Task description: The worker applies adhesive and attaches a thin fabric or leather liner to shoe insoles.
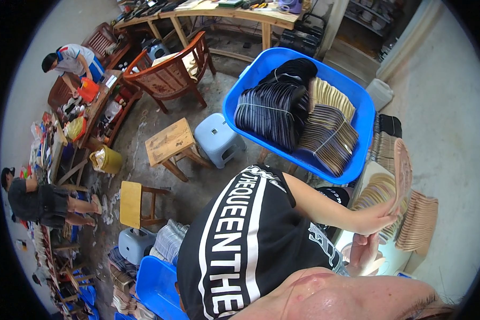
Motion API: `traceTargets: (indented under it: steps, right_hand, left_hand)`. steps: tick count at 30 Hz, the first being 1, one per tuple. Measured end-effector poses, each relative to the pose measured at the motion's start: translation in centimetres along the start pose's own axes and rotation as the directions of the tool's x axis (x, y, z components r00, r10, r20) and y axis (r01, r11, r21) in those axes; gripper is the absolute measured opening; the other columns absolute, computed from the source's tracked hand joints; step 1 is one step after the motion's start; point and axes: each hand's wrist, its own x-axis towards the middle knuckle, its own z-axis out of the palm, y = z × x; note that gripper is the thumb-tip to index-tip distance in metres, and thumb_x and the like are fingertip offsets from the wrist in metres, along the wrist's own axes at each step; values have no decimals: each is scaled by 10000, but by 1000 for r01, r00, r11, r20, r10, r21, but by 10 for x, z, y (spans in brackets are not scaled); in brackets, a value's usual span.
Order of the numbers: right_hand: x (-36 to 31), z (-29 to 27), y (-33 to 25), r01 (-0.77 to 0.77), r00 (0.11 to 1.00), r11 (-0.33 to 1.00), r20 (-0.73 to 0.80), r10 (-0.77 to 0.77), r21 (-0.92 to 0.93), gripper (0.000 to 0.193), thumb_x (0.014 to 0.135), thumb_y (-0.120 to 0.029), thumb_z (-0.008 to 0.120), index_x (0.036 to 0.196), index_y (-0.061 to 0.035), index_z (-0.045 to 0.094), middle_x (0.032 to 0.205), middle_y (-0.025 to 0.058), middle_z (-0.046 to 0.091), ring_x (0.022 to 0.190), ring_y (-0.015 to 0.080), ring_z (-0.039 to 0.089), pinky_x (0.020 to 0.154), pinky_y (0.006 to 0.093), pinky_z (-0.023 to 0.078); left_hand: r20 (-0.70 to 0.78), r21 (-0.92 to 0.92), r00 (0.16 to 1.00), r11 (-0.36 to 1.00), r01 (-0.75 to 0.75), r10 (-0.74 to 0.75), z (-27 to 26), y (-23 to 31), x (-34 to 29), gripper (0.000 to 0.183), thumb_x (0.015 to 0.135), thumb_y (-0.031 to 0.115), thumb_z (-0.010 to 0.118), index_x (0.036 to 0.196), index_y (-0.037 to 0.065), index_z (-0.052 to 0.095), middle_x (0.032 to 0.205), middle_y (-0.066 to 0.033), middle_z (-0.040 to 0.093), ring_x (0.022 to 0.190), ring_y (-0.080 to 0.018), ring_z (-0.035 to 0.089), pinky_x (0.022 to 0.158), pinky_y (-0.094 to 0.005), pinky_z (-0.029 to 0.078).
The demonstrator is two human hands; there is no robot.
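Left hand [380,216]: fingers closed around the lower end of a pink insole [404,173]. The insole extends from the fingers toward 1 o'clock, broad end uppermost. Right hand [362,249]: at 7 o'clock from the left hand, just beside it; whether its fingers grip anything cannot be told.

Directions below are from the left hand. A tan stack [372,193] of insoles lies just behind it, at 11 o'clock. A pink stack [418,221] lies near, at 3 o'clock. The brightly lit worktop [394,257] is at 5 o'clock. The blue tub [364,128], at 11 o'clock, contains tied bundles [328,136] of dark, brown and cream insoles. A white jug [380,95] is at 12 o'clock. A blue stool [216,133] and wooden stool [169,141] stand side by side at 10 o'clock, well apart from the hands.
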Motion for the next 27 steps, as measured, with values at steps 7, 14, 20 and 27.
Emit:
traceTargets:
  steps: [7, 14, 20, 27]
  right_hand:
    - [38, 56, 9, 17, 1000, 996, -14, -16, 89, 189, 945, -202, 545, 1030, -33, 551, 731, 8, 496, 557, 72, 403, 538, 207, 356]
    - [53, 68, 12, 29, 1000, 992, -2, -29, 125, 186, 965, -209, 502, 982, -30, 550, 692, 8, 485, 538, 64, 393, 513, 189, 335]
    - [67, 47, 22, 8, 999, 989, 32, -13, 147, 200, 969, -221, 492, 948, -29, 544, 670, -1, 468, 527, 61, 390, 505, 188, 334]
    - [74, 58, 24, 26, 995, 994, -99, -15, 109, 200, 981, -232, 483, 961, -40, 535, 649, -20, 430, 516, 54, 370, 486, 189, 320]
  left_hand:
    - [92, -122, 966, 960, 253, -243, -48, 71, 10, 174, 981, 201, 403, 1085, 70, 358, 809, -29, 466, 544, -87, 473, 435, -243, 415]
    - [139, 66, 955, 965, 255, -262, -79, 103, 16, 183, 934, 156, 401, 1063, 33, 359, 662, -59, 551, 412, -159, 570, 331, -275, 452]
    - [104, 118, 957, 959, 257, -269, -90, 94, 18, 183, 913, 156, 415, 1008, 6, 372, 606, -86, 555, 423, -203, 607, 355, -298, 486]
    - [97, 96, 950, 953, 289, -298, -104, 78, 26, 286, 929, 228, 457, 1026, -26, 369, 599, -97, 549, 452, -258, 624, 415, -336, 505]
